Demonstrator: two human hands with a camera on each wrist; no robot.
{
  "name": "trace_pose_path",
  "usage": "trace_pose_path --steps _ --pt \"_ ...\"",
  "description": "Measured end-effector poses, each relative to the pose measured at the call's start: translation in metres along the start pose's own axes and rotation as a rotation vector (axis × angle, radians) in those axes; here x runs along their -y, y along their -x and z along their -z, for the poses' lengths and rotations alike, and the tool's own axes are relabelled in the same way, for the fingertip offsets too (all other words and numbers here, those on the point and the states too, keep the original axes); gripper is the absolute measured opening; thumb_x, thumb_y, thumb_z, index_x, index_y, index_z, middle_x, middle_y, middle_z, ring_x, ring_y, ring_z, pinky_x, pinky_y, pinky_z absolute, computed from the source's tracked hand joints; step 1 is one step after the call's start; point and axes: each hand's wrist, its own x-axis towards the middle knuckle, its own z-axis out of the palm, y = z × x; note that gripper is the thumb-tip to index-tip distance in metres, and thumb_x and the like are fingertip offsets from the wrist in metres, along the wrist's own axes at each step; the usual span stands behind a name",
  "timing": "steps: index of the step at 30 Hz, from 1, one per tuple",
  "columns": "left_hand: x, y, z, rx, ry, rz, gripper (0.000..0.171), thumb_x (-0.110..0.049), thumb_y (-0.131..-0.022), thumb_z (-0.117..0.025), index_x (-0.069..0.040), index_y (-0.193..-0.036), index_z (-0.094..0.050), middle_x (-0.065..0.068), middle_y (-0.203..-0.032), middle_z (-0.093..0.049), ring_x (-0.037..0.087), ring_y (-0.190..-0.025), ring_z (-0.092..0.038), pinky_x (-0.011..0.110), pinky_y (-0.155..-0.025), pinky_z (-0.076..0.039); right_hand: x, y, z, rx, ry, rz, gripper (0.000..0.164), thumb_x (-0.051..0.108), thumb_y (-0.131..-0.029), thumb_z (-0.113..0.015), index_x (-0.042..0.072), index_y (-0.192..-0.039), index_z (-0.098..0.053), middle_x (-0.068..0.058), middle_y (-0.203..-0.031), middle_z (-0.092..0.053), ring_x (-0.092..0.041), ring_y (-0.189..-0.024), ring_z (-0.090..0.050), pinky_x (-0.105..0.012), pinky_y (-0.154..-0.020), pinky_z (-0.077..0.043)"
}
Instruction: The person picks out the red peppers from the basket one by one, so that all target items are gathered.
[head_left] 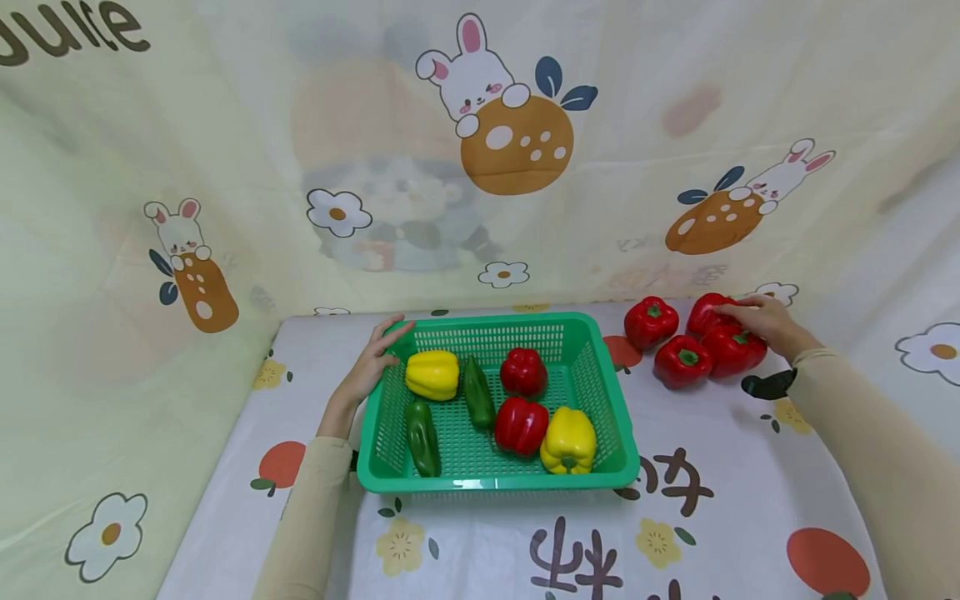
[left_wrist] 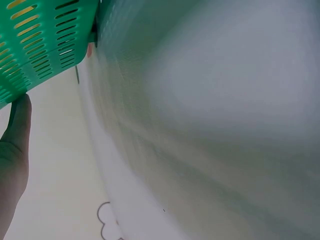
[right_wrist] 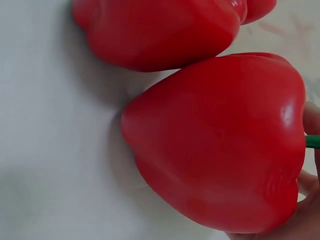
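Note:
On the left, my left hand [head_left: 369,367] lies on the rim of the green plastic basket [head_left: 495,485], fingers fairly straight. In the left wrist view, one of its fingers [left_wrist: 19,122] touches the basket's outer wall [left_wrist: 42,47]. At the far right, my right hand [head_left: 768,323] touches the rear red bell pepper [head_left: 703,313] with its fingers. Another red bell pepper [head_left: 726,354] lies just in front of that hand. This nearer pepper [right_wrist: 220,145] fills much of the right wrist view and hides most of the fingers, so their grip is unclear.
Two more red bell peppers [head_left: 651,323] [head_left: 681,367] sit close by. Inside the basket lie two yellow bell peppers [head_left: 432,375] [head_left: 570,437], two red ones [head_left: 523,372] [head_left: 521,427] and two long green peppers [head_left: 477,396] [head_left: 422,437]. A printed cloth [head_left: 465,550] covers the table; a patterned curtain [head_left: 615,225] hangs behind.

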Motion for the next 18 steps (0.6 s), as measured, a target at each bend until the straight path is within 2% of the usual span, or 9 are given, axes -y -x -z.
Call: trace_pose_path --steps 10,18 --pt "0.0 0.001 0.0 0.001 0.003 -0.002 0.06 0.017 -0.088 -0.039 0.008 -0.147 -0.037 0.02 -0.161 -0.011 0.04 -0.148 -0.004 0.065 -0.112 -0.01 0.011 0.007 -0.005 -0.091 0.003 0.075 0.098 0.05 -0.09 -0.065 -0.012 -0.148 -0.016 -0.041 -0.142 -0.024 -0.056 -0.128 -0.029 -0.057 -0.093 -0.047" --pt "0.0 0.001 0.0 0.01 0.005 -0.011 0.059 0.017 -0.089 -0.039 0.008 -0.148 -0.036 0.024 -0.16 -0.009 0.041 -0.148 -0.003 0.065 -0.112 -0.011 0.018 0.008 -0.007 -0.078 0.088 0.127 0.093 0.043 -0.088 -0.07 -0.011 -0.145 -0.02 -0.041 -0.138 -0.029 -0.058 -0.124 -0.032 -0.061 -0.09 -0.048"
